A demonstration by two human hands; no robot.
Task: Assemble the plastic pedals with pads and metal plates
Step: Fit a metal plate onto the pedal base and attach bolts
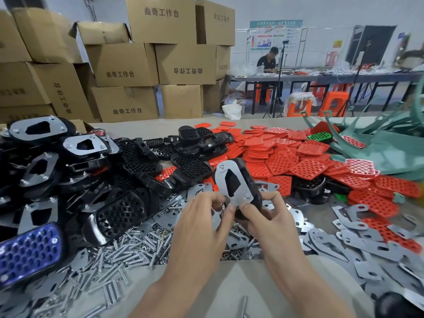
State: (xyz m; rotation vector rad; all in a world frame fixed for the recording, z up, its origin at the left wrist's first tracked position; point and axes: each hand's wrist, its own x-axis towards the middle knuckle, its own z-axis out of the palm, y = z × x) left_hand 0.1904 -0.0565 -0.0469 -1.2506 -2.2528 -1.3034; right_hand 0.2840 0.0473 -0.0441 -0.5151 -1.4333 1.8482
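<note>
A black plastic pedal (249, 180) with a grey metal plate (223, 179) laid on its back stands tilted above the table's middle. My right hand (267, 216) grips the pedal's lower end from the right. Fingertips of my left hand (204, 216) pinch at the plate's lower left corner; what they pinch is too small to see. Red perforated pads (307, 166) lie heaped behind and to the right. Loose metal plates (358, 244) cover the right side. Bolts (128, 249) lie scattered in front.
Finished black pedals with plates (39, 161) pile up at the left, beside a blue pedal (29, 251). Bare black pedals (192, 152) sit mid-table. Green plastic frames (390, 145) are at the far right. Cardboard boxes (124, 65) stand behind; a person sits at a far table.
</note>
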